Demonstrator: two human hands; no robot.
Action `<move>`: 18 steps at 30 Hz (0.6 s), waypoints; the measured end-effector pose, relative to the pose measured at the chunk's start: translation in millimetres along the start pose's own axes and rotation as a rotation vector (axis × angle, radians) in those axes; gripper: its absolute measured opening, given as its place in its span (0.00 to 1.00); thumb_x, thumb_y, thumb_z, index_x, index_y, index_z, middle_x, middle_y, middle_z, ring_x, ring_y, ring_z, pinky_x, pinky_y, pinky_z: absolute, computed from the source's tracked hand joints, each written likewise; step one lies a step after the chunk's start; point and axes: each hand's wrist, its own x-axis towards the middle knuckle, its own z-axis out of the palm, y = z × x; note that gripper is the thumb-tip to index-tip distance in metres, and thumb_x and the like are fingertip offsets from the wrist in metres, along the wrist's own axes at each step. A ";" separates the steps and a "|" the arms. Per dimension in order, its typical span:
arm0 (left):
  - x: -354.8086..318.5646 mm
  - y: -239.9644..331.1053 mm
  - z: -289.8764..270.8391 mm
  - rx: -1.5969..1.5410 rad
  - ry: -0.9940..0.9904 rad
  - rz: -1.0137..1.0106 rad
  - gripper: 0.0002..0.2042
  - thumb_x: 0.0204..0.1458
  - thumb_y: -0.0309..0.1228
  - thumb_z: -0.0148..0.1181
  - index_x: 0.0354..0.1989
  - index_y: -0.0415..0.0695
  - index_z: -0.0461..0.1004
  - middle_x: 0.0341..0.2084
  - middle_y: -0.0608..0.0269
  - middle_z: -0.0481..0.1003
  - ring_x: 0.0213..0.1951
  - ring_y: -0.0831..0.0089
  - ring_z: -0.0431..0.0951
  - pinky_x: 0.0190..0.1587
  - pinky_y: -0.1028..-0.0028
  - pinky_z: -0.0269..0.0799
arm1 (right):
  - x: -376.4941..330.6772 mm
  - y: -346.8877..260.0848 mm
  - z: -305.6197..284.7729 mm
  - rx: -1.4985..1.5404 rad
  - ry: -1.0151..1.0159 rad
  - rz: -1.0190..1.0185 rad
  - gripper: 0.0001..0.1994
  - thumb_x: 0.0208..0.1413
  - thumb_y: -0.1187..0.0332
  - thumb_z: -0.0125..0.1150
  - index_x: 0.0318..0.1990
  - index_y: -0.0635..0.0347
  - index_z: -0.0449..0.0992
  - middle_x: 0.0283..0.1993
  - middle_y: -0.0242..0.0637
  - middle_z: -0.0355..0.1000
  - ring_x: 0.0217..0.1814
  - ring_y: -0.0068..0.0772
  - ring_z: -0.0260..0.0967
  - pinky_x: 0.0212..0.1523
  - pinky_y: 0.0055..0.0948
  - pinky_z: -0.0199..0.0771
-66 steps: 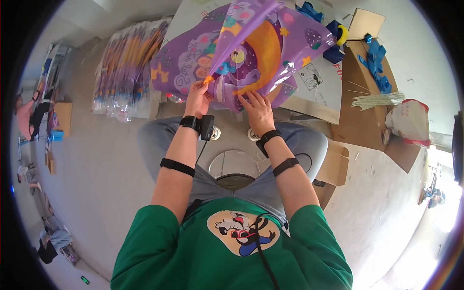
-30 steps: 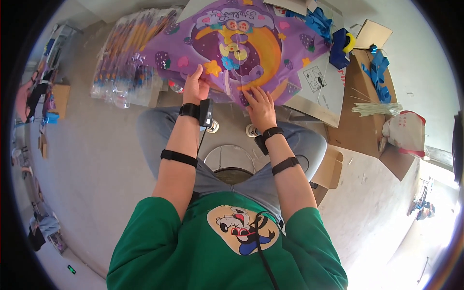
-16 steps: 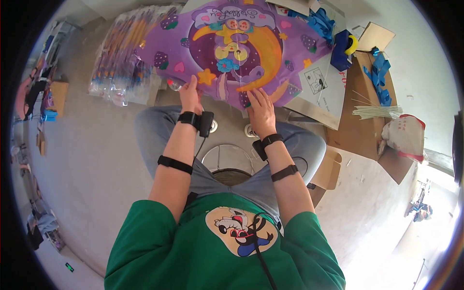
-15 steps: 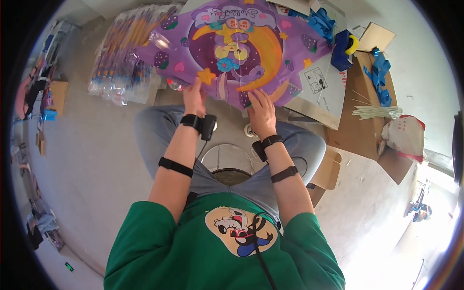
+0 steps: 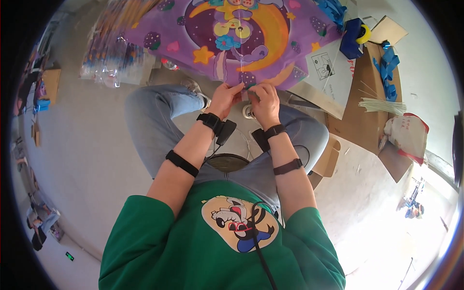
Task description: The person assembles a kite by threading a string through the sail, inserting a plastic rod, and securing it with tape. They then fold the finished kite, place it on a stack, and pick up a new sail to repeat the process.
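Note:
A purple diamond-shaped kite (image 5: 237, 46), printed with an orange moon, stars and berries, lies spread ahead of me. Its near corner hangs toward my lap. My left hand (image 5: 226, 99) pinches that corner between thumb and fingers. Close beside it, my right hand (image 5: 267, 102) is closed on the same corner, fingers bent. The two sets of fingertips are almost together. Whether anything small is between them cannot be made out. The far part of the kite runs out of the top of the picture.
Plastic-wrapped bundles (image 5: 108, 53) are stacked at the far left. To the right stand a blue tape dispenser (image 5: 351, 41), an opened cardboard box (image 5: 360, 108), blue ribbon (image 5: 386, 65), several thin white rods (image 5: 382, 107) and a white bag (image 5: 407, 133). My knees flank the work.
My left hand has moved right and nearer, from the kite's left edge to its near corner. My right hand has closed at that corner. The view has shifted, and my left foot now shows.

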 end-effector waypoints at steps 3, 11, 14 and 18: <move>-1.8 -1.0 2.2 -0.006 0.022 0.035 0.05 0.50 0.31 0.59 0.31 0.45 0.71 0.26 0.68 0.73 0.28 0.79 0.73 0.34 0.77 0.69 | -0.2 -2.3 -2.6 0.027 -0.009 0.000 0.10 0.36 0.77 0.62 0.30 0.55 0.74 0.32 0.36 0.68 0.39 0.42 0.66 0.37 0.36 0.69; -5.0 -5.8 -5.7 0.003 0.040 0.034 0.05 0.49 0.28 0.59 0.30 0.43 0.70 0.26 0.66 0.73 0.29 0.77 0.73 0.35 0.77 0.71 | -2.8 -0.6 2.1 0.131 -0.052 0.063 0.09 0.35 0.77 0.63 0.27 0.55 0.74 0.31 0.36 0.68 0.37 0.41 0.66 0.37 0.35 0.69; -5.7 -5.3 -6.2 0.002 0.032 0.036 0.05 0.49 0.27 0.59 0.30 0.42 0.69 0.27 0.66 0.73 0.30 0.76 0.74 0.37 0.76 0.71 | -1.9 3.2 4.0 0.139 -0.100 0.124 0.08 0.37 0.77 0.64 0.29 0.58 0.75 0.29 0.35 0.68 0.32 0.33 0.67 0.32 0.27 0.68; -3.3 -8.1 -10.2 0.000 0.026 0.040 0.04 0.50 0.27 0.58 0.32 0.42 0.71 0.30 0.63 0.74 0.32 0.74 0.75 0.40 0.74 0.72 | -0.8 5.6 8.7 0.209 -0.100 0.170 0.06 0.39 0.77 0.63 0.28 0.60 0.74 0.27 0.34 0.68 0.28 0.28 0.66 0.29 0.23 0.67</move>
